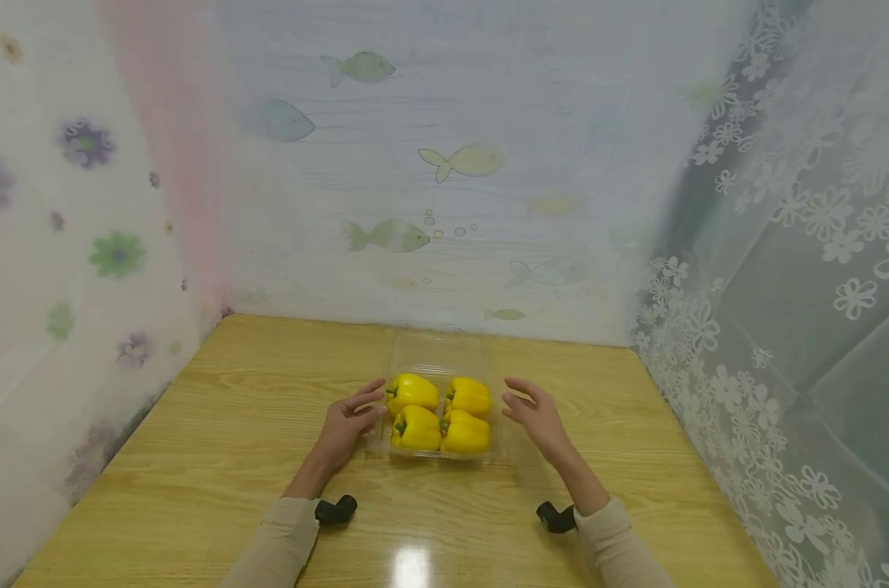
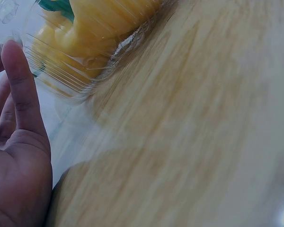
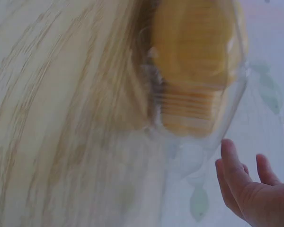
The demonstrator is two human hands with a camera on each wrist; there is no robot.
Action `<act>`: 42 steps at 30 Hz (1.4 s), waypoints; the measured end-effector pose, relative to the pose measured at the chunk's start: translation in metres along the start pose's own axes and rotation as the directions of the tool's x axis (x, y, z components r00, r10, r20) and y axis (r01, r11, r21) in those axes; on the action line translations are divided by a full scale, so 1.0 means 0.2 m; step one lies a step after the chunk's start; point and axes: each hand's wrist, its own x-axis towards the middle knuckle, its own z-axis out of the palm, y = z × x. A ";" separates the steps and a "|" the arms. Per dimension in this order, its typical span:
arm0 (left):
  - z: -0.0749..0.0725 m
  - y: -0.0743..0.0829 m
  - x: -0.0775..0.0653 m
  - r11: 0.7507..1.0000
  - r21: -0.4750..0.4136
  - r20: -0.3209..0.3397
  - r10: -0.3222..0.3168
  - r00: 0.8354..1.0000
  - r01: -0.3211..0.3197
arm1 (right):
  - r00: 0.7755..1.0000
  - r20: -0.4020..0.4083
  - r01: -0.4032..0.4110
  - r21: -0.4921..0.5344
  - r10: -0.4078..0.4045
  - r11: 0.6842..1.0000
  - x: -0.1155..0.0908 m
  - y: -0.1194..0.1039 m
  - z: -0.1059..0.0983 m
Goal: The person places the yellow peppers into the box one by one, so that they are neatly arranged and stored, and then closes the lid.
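Several yellow bell peppers (image 1: 466, 433) with green stems sit in two rows in a clear plastic clamshell box (image 1: 435, 457). Its transparent lid (image 1: 441, 351) is raised and leans back toward the wall. My left hand (image 1: 347, 423) is at the box's left side, fingers extended; the left wrist view has a fingertip right at the clear rim. On the other side, my right hand (image 1: 538, 415) is held with fingers loosely bent just off the box's right edge. Through the ribbed plastic wall, peppers (image 3: 194, 42) show in the right wrist view. Neither hand grips anything.
The box stands on a wood-grain table (image 1: 268, 384). Behind the table hangs a pale sheet (image 1: 562, 122) with printed fish. Flower-patterned sheets border the left and right sides. Black wrist devices (image 1: 336, 511) protrude from both sleeves.
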 end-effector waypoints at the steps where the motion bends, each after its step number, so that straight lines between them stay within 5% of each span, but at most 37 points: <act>1: 0.00 0.00 0.00 1.000 -0.001 0.001 0.002 1.000 -0.002 | 1.000 -0.007 0.000 0.018 0.000 1.000 0.01 0.01 -0.01; 8: 0.00 0.00 0.00 1.000 -0.001 -0.001 0.000 1.000 0.000 | 0.996 0.008 -0.086 0.094 0.086 0.992 0.07 0.09 -0.06; 15: 0.00 -0.01 0.00 1.000 0.025 -0.003 -0.004 1.000 0.004 | 0.972 0.154 -0.180 -0.006 0.179 0.984 0.11 0.11 -0.09; 23: 0.01 0.00 0.00 1.000 0.023 -0.011 -0.012 1.000 0.012 | 0.957 0.147 -0.246 -0.030 0.248 0.969 0.19 0.16 -0.08; 42: 0.00 0.00 0.00 1.000 0.007 0.002 -0.002 1.000 0.002 | 0.937 0.210 -0.286 0.001 0.279 0.958 0.37 0.19 -0.07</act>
